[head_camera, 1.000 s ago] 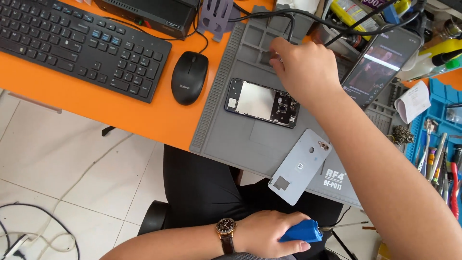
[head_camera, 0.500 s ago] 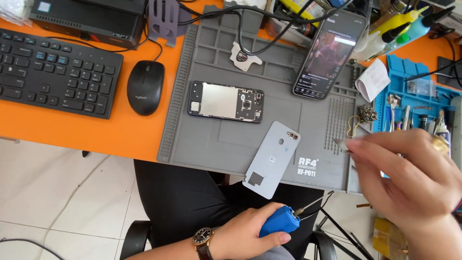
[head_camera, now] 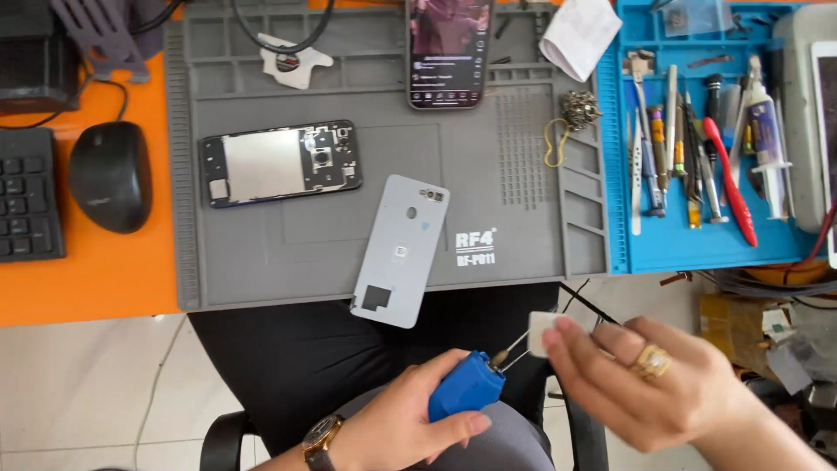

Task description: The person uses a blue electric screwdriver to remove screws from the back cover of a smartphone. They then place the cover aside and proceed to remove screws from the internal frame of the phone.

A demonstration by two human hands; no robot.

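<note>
hands low in view, over the lap, off the tabletop edge. left hand (head_camera: 397, 427), watch (head_camera: 321, 433) at the wrist: grip closed around a blue tool (head_camera: 465, 397), thin metal prongs at its tip pointing up and right. right hand (head_camera: 649, 384), ring (head_camera: 652, 360) on one finger: fingertips pinched on a small white piece (head_camera: 542, 331), which touches the prong tips. tool and piece both sit below the mat's front edge, near the back cover's lower corner.

grey mat (head_camera: 523, 244) on an orange tabletop (head_camera: 96, 279). on the mat: opened phone (head_camera: 279, 162), lying flat with its insides up, left of centre; pale back cover (head_camera: 401, 250), tilted, its lower end hanging past the mat's front edge; second phone (head_camera: 449, 52), screen lit, at the far edge; white scrap (head_camera: 295, 59) at far left; yellow band (head_camera: 554, 144) with a metal tangle (head_camera: 579, 108) near the right rim.

blue tray (head_camera: 697, 249) just right of the mat, holding tweezers, drivers, a red-handled tool (head_camera: 731, 187) and a syringe (head_camera: 765, 144) side by side. white paper (head_camera: 580, 35) across the join of mat and tray.

black mouse (head_camera: 111, 174) left of the mat; keyboard (head_camera: 29, 196) corner at the left edge. dark trousers (head_camera: 314, 358) and tiled floor (head_camera: 96, 392) below.
</note>
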